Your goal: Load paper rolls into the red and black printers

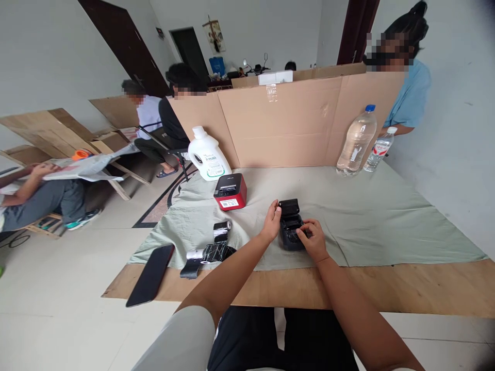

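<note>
A small black portable printer (292, 232) stands on the cloth in front of me with its lid (289, 207) raised. My left hand (271, 221) is closed against its left side, fingertips beside the lid hinge. Curled at the right side, my right hand (314, 240) has its thumb and fingers on the printer's edge and open compartment. What lies inside the compartment is too dark to make out. To the left are a black-and-white paper roll (221, 233) and another partly unrolled roll (195, 256), with dark shiny wrap (217, 252) around them.
A red and black box-shaped device (231, 191) and a white detergent bottle (209, 154) stand at back left. A dark phone (150, 275) lies at the table's left edge. Two water bottles (358, 141) stand by a cardboard partition (278, 123). Several people sit nearby.
</note>
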A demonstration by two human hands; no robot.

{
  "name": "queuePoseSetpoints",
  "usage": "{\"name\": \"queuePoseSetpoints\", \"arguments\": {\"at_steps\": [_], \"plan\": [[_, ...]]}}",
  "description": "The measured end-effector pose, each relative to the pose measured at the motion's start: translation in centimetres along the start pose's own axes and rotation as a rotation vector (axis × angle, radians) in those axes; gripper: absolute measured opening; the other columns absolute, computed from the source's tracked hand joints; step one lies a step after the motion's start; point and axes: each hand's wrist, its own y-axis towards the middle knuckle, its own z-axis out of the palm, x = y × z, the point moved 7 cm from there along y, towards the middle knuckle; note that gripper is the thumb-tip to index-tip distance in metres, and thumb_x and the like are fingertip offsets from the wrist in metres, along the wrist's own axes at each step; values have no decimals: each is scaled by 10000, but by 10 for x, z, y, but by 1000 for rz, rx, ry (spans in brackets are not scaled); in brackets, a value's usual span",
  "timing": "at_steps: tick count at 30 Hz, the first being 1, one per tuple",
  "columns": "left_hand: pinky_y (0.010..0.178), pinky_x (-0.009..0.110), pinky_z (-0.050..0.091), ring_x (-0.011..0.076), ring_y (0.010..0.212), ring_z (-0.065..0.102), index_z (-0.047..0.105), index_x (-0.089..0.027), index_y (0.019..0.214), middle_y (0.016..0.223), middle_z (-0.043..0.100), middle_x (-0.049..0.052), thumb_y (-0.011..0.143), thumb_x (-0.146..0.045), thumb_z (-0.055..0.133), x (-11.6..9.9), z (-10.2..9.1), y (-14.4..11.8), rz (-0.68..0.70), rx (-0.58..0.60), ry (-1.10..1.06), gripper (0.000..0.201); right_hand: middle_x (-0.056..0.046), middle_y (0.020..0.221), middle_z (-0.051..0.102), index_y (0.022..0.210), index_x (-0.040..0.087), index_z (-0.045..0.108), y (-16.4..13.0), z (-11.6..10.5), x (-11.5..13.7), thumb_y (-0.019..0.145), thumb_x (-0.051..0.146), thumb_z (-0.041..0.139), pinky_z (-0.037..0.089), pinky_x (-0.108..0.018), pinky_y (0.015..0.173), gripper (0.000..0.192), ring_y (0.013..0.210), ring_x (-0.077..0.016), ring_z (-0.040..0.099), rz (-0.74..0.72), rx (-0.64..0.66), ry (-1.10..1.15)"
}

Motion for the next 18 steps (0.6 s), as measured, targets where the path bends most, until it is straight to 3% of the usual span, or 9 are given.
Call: {"name": "queuePoseSetpoints", "arguments": {"at_steps": [5,9,14,18], "plan": [[1144,398,291,227,1277,461,628,-156,1116,1300,534,136,936,-571,306,7,10,-31,31,-19,-23,555,-94,983,614,997,188,572,-2,0,-6,777,359,564,531,-381,767,279,847,-208,598,84,-24,-21],[1167,394,251,228,1354,382,634,-165,1101,1419,448,124,945,-535,321,11,18,-47,-25,-35,-49,508,-99,1042,651,1106,181,560,-4,2,-7,780,321,531,535,-393,783,355,847,-209,622,125,21,-51],[1175,367,237,200,1380,355,635,-205,1103,1458,425,74,955,-476,345,6,22,-46,21,6,-24,424,-114,1089,640,1156,170,574,-4,-1,-2,786,315,532,549,-362,737,399,856,-205,622,90,18,-69],[1163,395,264,189,1361,388,629,-202,1106,1446,443,81,949,-360,375,9,23,-40,55,44,26,338,-110,1080,616,1179,187,590,-4,2,5,823,304,502,545,-385,809,385,909,-214,610,35,44,-145]]}}
